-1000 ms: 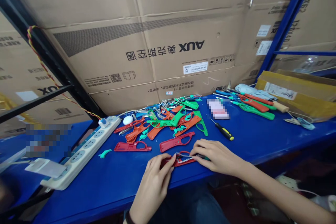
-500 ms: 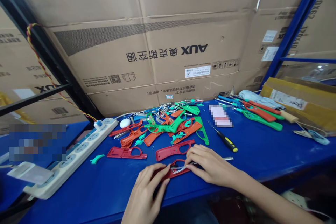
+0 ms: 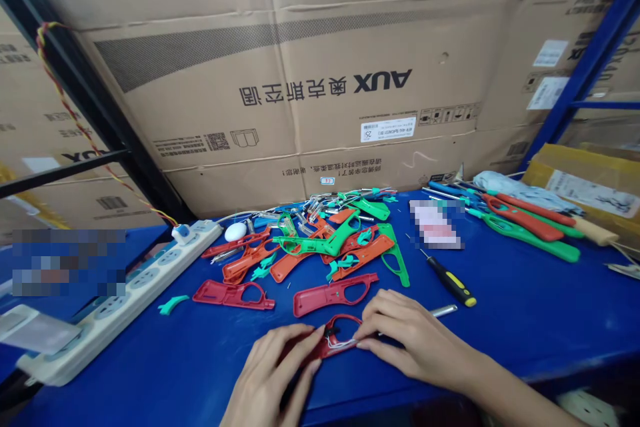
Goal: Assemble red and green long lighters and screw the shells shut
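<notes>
A red lighter casing half [image 3: 330, 352] lies near the table's front edge, between my two hands. My left hand [image 3: 275, 370] is closed round its left end, thumb and fingertips gripping the body. Inside the casing are a black part [image 3: 329, 331] and thin white wires [image 3: 342, 343]. The fingertips of my right hand [image 3: 403, 333] pinch together at the wires, by the casing's right end. Beyond that hand a metal tube [image 3: 444, 311] sticks out, its near part hidden by the fingers. Just behind lie two more red casing halves, one in the middle [image 3: 320, 298] and one at left [image 3: 217, 292].
Behind is a pile of orange and green casings [image 3: 320, 240] with loose parts. A power strip [image 3: 125, 300] runs along the left. On the right are a screwdriver [image 3: 450, 280], whole lighters [image 3: 530, 220] and a cardboard box [image 3: 590, 180]. A large carton [image 3: 320, 27] stands behind.
The view has shifted slightly, so the table things appear moved outward and a bit lower. Both hands stay at the red casing; more of its ring and the black part shows now.
</notes>
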Action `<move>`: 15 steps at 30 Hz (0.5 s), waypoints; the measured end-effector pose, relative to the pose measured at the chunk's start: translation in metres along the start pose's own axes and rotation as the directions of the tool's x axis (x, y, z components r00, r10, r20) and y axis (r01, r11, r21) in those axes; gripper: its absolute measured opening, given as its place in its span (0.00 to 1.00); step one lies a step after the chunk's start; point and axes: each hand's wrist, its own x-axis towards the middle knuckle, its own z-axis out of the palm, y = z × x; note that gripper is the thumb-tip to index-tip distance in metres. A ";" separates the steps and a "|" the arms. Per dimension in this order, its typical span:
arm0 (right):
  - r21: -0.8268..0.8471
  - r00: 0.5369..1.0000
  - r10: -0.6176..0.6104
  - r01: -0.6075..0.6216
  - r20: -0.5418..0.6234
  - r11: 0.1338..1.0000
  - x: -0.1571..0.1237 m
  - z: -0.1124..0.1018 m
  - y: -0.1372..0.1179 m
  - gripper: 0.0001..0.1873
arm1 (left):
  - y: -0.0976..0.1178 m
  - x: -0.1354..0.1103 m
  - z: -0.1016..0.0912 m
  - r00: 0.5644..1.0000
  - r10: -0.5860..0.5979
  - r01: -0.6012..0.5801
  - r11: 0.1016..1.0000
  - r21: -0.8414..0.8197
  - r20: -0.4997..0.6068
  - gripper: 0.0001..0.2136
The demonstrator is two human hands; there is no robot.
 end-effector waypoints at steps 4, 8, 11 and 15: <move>-0.064 0.998 -0.057 0.055 -0.039 0.996 -0.002 0.002 0.002 0.09 | 0.003 0.002 -0.002 1.000 -0.017 0.017 1.000 0.024 0.005 0.17; -0.044 0.999 -0.044 0.042 -0.027 0.998 -0.001 0.002 0.001 0.10 | 0.005 0.006 -0.002 1.000 0.001 -0.001 0.997 0.078 0.002 0.14; -0.007 1.000 -0.014 0.014 0.000 1.000 0.000 0.001 0.000 0.08 | 0.007 0.008 0.000 1.000 0.006 -0.007 0.998 0.065 0.007 0.13; 0.001 1.000 -0.009 0.009 0.012 1.000 0.000 0.001 -0.002 0.08 | 0.011 0.009 0.003 0.999 0.023 -0.023 1.000 -0.013 0.029 0.10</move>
